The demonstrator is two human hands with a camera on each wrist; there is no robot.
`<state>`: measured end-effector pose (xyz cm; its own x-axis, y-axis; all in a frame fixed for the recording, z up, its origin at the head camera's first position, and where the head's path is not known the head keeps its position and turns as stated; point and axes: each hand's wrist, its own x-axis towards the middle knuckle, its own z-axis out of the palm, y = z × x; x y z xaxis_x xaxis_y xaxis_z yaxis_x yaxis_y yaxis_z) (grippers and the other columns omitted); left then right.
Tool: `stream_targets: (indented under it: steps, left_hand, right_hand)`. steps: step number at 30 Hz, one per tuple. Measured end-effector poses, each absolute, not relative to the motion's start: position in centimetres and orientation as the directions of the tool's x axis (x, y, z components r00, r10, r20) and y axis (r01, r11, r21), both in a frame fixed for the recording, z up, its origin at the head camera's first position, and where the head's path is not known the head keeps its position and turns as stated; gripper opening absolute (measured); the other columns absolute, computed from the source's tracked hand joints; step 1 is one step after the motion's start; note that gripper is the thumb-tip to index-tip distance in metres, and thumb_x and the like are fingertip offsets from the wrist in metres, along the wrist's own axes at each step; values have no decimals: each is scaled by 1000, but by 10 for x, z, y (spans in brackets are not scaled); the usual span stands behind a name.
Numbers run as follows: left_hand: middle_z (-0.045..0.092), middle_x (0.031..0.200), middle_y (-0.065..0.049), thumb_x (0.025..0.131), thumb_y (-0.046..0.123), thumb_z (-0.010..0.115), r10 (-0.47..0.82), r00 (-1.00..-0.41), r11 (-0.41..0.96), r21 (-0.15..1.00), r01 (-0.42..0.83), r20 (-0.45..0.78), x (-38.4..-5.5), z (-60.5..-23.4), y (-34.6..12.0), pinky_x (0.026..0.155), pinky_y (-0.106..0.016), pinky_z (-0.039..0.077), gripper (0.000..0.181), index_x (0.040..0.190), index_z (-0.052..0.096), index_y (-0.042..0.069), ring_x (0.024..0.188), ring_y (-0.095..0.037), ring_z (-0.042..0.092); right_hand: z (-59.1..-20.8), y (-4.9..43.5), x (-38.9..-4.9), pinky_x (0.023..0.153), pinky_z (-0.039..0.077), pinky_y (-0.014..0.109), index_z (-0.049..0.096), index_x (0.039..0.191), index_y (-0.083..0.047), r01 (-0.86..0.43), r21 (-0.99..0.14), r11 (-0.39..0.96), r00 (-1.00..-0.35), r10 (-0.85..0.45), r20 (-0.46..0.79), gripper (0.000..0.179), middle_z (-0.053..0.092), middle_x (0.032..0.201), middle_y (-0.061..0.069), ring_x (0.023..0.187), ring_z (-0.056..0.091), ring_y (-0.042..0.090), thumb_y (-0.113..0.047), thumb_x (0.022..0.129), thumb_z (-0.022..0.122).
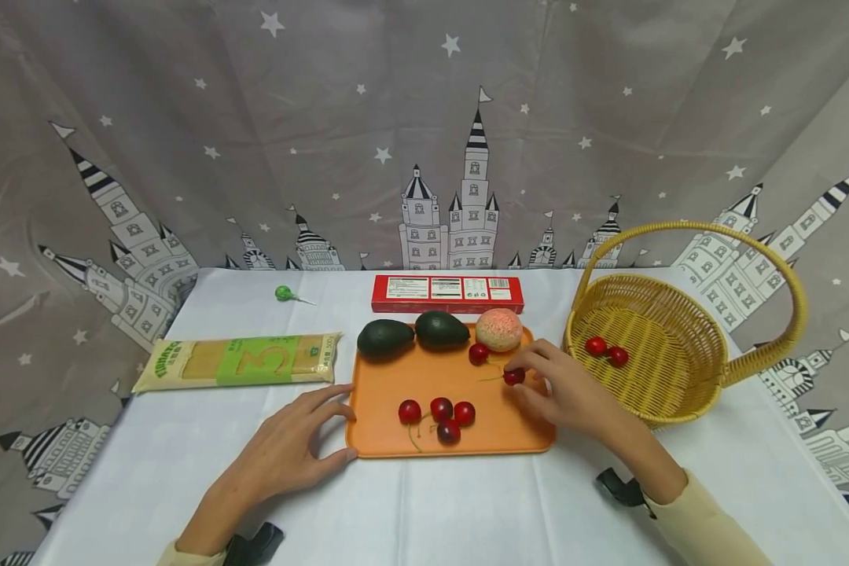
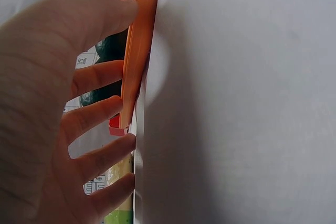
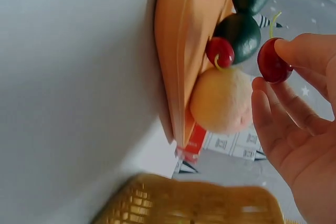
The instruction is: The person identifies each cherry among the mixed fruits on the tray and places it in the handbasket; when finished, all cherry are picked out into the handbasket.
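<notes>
The right grip [image 1: 564, 389] pinches a cherry [image 1: 513, 376] between thumb and fingertips over the orange tray [image 1: 389, 377], whose edge the spread left grip [image 1: 286, 448] touches, while a yellow packet [image 1: 201, 365] reads "3" and a red box [image 1: 448, 294] bears print too small to read.

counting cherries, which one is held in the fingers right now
The cherry pinched by the right fingers; five others lie on the tray, two more in the basket, none held.
</notes>
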<state>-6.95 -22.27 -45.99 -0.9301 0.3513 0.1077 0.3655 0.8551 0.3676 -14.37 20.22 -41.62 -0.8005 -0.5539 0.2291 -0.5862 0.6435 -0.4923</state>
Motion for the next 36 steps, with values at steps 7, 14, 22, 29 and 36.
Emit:
stream_targets:
  steps: [7,14,22,29,36]
  left_hand:
    - [57,159,0,86,52,87,348,-933,860,364,357,92,-70,-459,-222,113,-63,51,39,116,71,35,144,-33,56]
    - [57,159,0,85,51,88,345,-934,861,364,356,96,-69,-458,-221,113,-62,51,39,115,71,34,143,-33,56]
    - [58,158,-2,85,52,88,341,-935,866,355,352,94,-69,-458,-221,112,-63,51,39,115,71,34,143,-34,57]
    - [58,158,-1,85,52,87,340,-936,869,352,348,87,-70,-459,-221,112,-64,51,38,115,71,35,143,-34,56]
    - [58,158,-1,85,54,87,345,-934,867,349,356,96,-70,-460,-220,112,-63,51,39,115,71,35,143,-33,57]
  right_hand:
    - [-410,223,-141,80,66,37,75,113,-17,-638,-454,622,-770,-535,349,34,70,112,-3,99,68,17,1,87,85]
    - [-404,243,-142,74,64,37,76,113,-16,-661,-406,631,-747,-500,439,39,69,112,-2,90,67,19,6,83,87]
    - [-402,266,-148,76,63,26,74,117,-13,-624,-401,671,-772,-453,446,38,69,114,1,92,67,14,2,84,88]
    - [-406,289,-156,73,63,27,74,120,-13,-580,-406,706,-802,-404,441,40,69,114,2,90,68,20,3,85,86]
    - [-408,303,-161,75,61,20,74,119,-10,-560,-419,715,-811,-369,454,39,72,115,5,87,70,21,3,85,87]
